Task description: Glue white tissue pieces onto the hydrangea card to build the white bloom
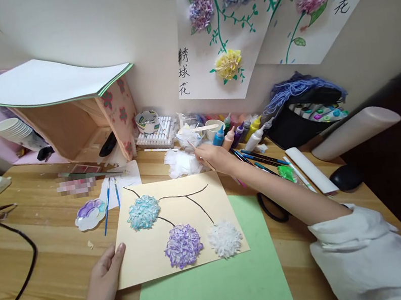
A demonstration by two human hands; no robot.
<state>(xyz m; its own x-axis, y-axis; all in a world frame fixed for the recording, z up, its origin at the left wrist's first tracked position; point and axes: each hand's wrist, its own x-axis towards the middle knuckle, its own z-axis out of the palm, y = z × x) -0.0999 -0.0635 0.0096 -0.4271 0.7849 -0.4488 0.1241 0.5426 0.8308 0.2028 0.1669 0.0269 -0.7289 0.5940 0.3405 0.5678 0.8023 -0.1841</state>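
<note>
Cups [15, 132]: nested stack, leaning over at your far left.
Palette [89, 221]: purple and turquoise stains in its wells.
Left hand [107, 268]: you grip the card's near-left edge, thumb on top.
Card [191, 210]: before you, overlapping the green sheet [253, 279]; long axis left to right, right end slightly nearer you; three ruffled flowers, turquoise, purple, white.
Right hand [215, 158]: you grasp a thin stick [191, 145] beside the white tissue [182, 163]; stick slants, upper tip pointing away and left.
Tub [216, 131]: white, behind that hand; contents unclear.
Bag [283, 128]: black, bright-coloured items inside, blue yarn [294, 91] on top.
</note>
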